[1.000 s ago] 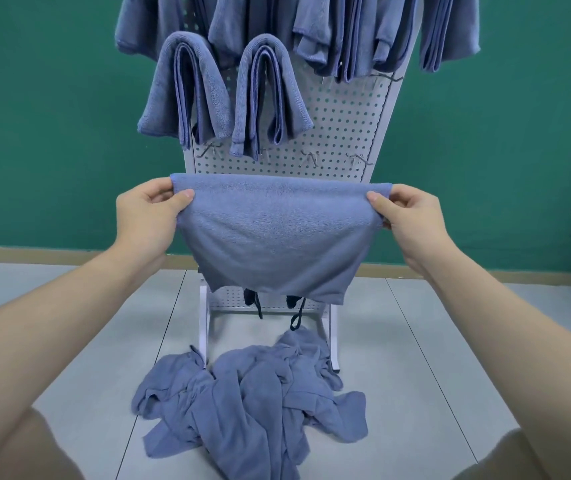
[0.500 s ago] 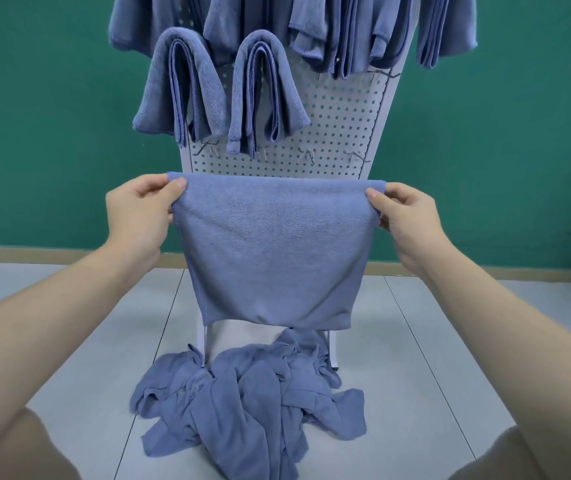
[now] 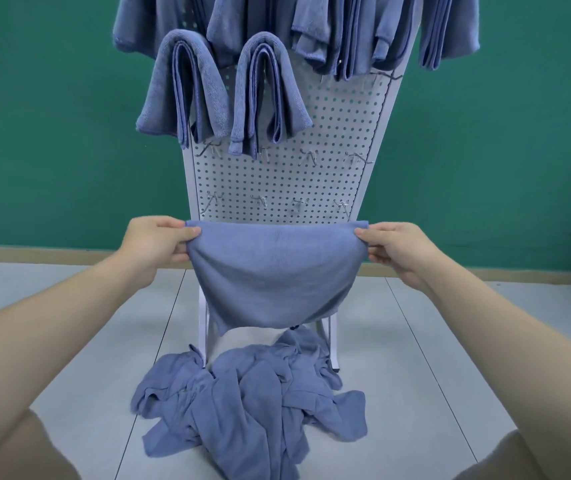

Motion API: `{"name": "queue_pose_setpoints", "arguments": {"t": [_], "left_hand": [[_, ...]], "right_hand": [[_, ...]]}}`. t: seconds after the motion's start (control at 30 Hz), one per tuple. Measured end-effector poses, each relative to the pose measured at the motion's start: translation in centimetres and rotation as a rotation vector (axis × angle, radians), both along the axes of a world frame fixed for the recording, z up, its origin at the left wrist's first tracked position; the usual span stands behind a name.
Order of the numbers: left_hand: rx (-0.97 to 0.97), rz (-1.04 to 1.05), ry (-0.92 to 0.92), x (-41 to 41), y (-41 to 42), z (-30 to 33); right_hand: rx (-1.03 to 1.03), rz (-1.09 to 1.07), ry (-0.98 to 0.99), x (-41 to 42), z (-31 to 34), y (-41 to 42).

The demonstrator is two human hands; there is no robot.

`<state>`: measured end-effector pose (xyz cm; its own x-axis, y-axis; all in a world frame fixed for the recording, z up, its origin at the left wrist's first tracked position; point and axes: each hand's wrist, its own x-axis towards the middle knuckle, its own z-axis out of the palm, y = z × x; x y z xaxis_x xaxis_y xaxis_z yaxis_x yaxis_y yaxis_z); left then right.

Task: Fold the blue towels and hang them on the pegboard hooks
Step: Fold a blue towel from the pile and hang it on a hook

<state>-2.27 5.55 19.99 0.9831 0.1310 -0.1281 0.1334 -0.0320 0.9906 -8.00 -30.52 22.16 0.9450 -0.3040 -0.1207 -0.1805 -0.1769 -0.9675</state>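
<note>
Held towel (image 3: 275,275) at 6 o'clock of the pegboard (image 3: 291,181) — soft matt terry cloth; board — smooth perforated metal, wire hooks (image 3: 306,156).

Both hands (image 3: 161,242) (image 3: 400,251) pinch a folded towel's (image 3: 277,275) top corners before the pegboard (image 3: 277,181).

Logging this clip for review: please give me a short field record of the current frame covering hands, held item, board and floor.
left hand: pinches held towel's left top corner
right hand: pinches its right top corner
held towel: blue, hanging between hands, below the hooks
pegboard: white, upright
hung towels: folded, upper rows
empty hooks: two lower rows
floor pile: unfolded blue towels at stand's foot
</note>
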Motion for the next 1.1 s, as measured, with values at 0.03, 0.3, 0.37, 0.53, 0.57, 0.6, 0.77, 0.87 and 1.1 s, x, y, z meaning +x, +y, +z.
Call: {"name": "queue_pose_setpoints", "arguments": {"t": [0.03, 0.3, 0.37, 0.53, 0.57, 0.6, 0.77, 0.87, 1.1], "left_hand": [[0.012, -0.012, 0.033, -0.1, 0.0, -0.1], [0.163, 0.007, 0.005, 0.0, -0.4, 0.1], [0.233, 0.033, -0.025, 0.2, -0.7, -0.2], [0.316, 0.033, -0.068, 0.0, -2.0, -0.9], [0.314, 0.024, -0.075, -0.2, -2.4, -0.9], [0.312, 0.015, -0.082, -0.5, -2.9, -0.8], [0.306, -0.048, -0.144, -2.4, -5.4, -0.2], [0.308, -0.080, -0.193, -3.4, -6.5, 0.1], [0.282, -0.182, -0.280, -4.9, -8.5, -0.1]], "right_hand": [[-0.004, -0.005, 0.021, 0.0, -0.3, 0.0], [0.082, -0.005, 0.039, -0.3, -0.1, 2.0], [0.072, -0.023, 0.033, -0.2, -0.3, 2.8], [0.090, -0.033, 0.031, -0.3, -1.0, 5.7], [0.096, -0.024, 0.028, -0.5, -1.0, 6.4], [0.095, -0.016, 0.025, -0.5, -1.1, 7.1], [0.105, 0.007, -0.003, -0.9, -1.4, 10.1], [0.103, 0.004, -0.033, -1.0, -1.7, 11.5], [0.050, 0.033, -0.093, -1.1, -2.1, 13.4]]}}
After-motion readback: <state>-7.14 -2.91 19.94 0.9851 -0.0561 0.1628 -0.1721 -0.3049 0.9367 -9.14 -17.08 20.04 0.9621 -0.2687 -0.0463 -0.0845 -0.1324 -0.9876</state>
